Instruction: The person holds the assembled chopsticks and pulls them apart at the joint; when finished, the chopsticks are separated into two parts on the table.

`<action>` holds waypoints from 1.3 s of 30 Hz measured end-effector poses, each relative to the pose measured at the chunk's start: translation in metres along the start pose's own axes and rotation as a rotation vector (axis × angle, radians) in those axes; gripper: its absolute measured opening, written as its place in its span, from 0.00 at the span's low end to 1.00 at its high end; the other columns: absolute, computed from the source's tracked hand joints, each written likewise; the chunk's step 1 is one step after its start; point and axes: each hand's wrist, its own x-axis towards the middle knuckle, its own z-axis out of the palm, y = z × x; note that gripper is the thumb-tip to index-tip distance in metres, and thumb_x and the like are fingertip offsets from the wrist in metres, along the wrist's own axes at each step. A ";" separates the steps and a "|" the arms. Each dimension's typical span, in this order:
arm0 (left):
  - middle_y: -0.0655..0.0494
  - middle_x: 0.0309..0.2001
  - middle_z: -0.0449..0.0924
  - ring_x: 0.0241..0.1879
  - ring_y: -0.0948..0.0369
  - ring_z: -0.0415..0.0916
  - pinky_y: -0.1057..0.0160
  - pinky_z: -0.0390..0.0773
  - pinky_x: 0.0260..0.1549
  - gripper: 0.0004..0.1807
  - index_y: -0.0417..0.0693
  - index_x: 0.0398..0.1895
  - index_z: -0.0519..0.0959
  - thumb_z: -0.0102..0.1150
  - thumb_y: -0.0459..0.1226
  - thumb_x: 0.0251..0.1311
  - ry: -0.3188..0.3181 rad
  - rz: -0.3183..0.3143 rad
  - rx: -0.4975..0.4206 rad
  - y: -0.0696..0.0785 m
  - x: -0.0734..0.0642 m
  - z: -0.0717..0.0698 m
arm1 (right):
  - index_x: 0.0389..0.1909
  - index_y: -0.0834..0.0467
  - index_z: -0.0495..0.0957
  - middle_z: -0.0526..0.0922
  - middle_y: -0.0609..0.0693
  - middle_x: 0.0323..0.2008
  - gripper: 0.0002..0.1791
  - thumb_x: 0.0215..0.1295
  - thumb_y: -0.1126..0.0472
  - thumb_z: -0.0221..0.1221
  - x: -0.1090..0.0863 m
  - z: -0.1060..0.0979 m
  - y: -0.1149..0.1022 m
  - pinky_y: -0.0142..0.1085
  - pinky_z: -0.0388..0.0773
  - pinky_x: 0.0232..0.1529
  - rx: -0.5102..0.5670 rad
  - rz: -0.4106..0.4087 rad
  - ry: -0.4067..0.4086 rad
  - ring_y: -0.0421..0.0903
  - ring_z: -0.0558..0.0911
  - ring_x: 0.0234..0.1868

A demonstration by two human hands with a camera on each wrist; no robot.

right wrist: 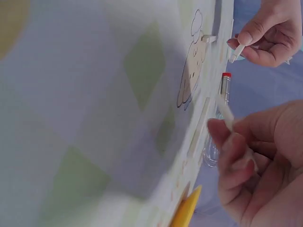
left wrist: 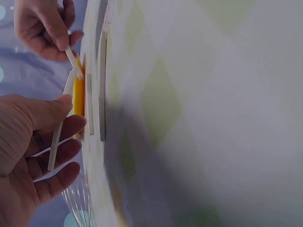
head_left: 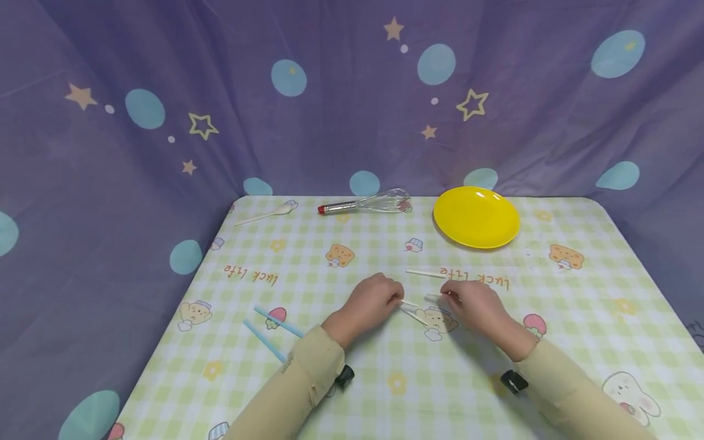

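Both hands are above the middle of the table, fingertips facing each other. My left hand (head_left: 373, 300) pinches a short pale stick (left wrist: 55, 146) between thumb and fingers; its near end sticks out below the thumb. Opposite, my right hand (head_left: 475, 305) pinches another pale stick (right wrist: 225, 111), blurred in the right wrist view. In the left wrist view the tips of the two sticks appear close together; whether they touch I cannot tell. On the cloth lie two more pale sticks: one (head_left: 425, 273) beyond the hands, the other (head_left: 414, 316) just below the left fingertips.
Two light blue sticks (head_left: 266, 341) lie beside the left forearm, partly hidden by the sleeve. Along the back edge are a white spoon (head_left: 269, 214), a whisk (head_left: 365, 203) with a red-tipped handle and a yellow plate (head_left: 476, 218). A checked cloth (head_left: 594, 305) covers the table.
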 end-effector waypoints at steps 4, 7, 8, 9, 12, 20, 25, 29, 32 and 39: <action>0.65 0.31 0.81 0.33 0.64 0.71 0.66 0.70 0.35 0.03 0.55 0.31 0.82 0.63 0.39 0.62 -0.015 0.044 0.045 0.001 0.011 0.005 | 0.44 0.62 0.83 0.86 0.55 0.40 0.09 0.65 0.68 0.59 0.007 0.007 0.002 0.49 0.78 0.44 0.003 0.004 -0.022 0.54 0.84 0.40; 0.65 0.32 0.81 0.32 0.64 0.70 0.66 0.70 0.34 0.03 0.55 0.31 0.82 0.63 0.39 0.62 -0.027 0.078 0.074 0.002 0.017 0.009 | 0.47 0.62 0.82 0.86 0.56 0.41 0.10 0.65 0.68 0.58 0.013 0.011 0.001 0.49 0.78 0.42 0.004 0.004 -0.014 0.55 0.84 0.38; 0.65 0.31 0.80 0.32 0.64 0.70 0.66 0.69 0.34 0.03 0.56 0.31 0.82 0.63 0.39 0.62 -0.034 0.087 0.084 0.003 0.019 0.010 | 0.47 0.62 0.82 0.86 0.56 0.40 0.10 0.65 0.68 0.59 0.015 0.012 0.000 0.49 0.78 0.41 0.000 0.005 -0.006 0.55 0.84 0.36; 0.65 0.31 0.80 0.32 0.64 0.69 0.66 0.69 0.33 0.03 0.56 0.31 0.82 0.63 0.39 0.62 -0.043 0.092 0.092 0.003 0.021 0.010 | 0.46 0.62 0.82 0.86 0.56 0.39 0.10 0.65 0.68 0.59 0.017 0.012 0.000 0.48 0.78 0.39 -0.006 0.004 0.003 0.54 0.83 0.35; 0.65 0.31 0.78 0.32 0.64 0.69 0.67 0.69 0.33 0.04 0.57 0.31 0.83 0.63 0.38 0.62 -0.076 0.098 0.108 0.004 0.024 0.013 | 0.42 0.60 0.83 0.86 0.53 0.36 0.08 0.64 0.67 0.61 0.023 0.016 -0.001 0.46 0.78 0.35 -0.041 0.007 0.018 0.52 0.83 0.31; 0.67 0.32 0.76 0.34 0.65 0.71 0.66 0.69 0.34 0.03 0.60 0.31 0.83 0.65 0.40 0.61 -0.120 0.121 0.113 0.006 0.029 0.019 | 0.30 0.56 0.85 0.81 0.47 0.26 0.01 0.57 0.64 0.67 0.033 0.019 -0.007 0.43 0.74 0.28 -0.118 0.084 0.027 0.47 0.76 0.28; 0.65 0.34 0.75 0.36 0.64 0.71 0.66 0.69 0.34 0.02 0.61 0.30 0.84 0.66 0.41 0.59 -0.130 0.130 0.134 0.006 0.030 0.022 | 0.31 0.57 0.86 0.77 0.48 0.25 0.02 0.57 0.64 0.68 0.043 0.022 -0.010 0.43 0.74 0.30 -0.149 0.141 0.005 0.49 0.74 0.30; 0.62 0.40 0.76 0.39 0.63 0.71 0.65 0.71 0.37 0.00 0.61 0.31 0.85 0.66 0.43 0.59 -0.144 0.136 0.148 0.007 0.029 0.023 | 0.32 0.57 0.86 0.79 0.49 0.26 0.02 0.58 0.64 0.67 0.048 0.025 -0.009 0.45 0.75 0.32 -0.164 0.156 -0.032 0.50 0.76 0.31; 0.61 0.44 0.76 0.41 0.62 0.71 0.65 0.71 0.39 0.01 0.60 0.33 0.85 0.65 0.43 0.60 -0.152 0.127 0.147 0.006 0.027 0.021 | 0.32 0.57 0.85 0.80 0.50 0.26 0.02 0.59 0.64 0.66 0.050 0.026 -0.009 0.45 0.75 0.32 -0.165 0.157 -0.045 0.50 0.77 0.30; 0.61 0.42 0.73 0.39 0.63 0.69 0.66 0.70 0.38 0.02 0.59 0.31 0.84 0.64 0.41 0.62 -0.138 0.096 0.116 0.003 0.024 0.018 | 0.31 0.57 0.84 0.78 0.49 0.24 0.02 0.61 0.65 0.63 0.053 0.027 -0.007 0.44 0.75 0.31 -0.189 0.154 -0.035 0.48 0.76 0.27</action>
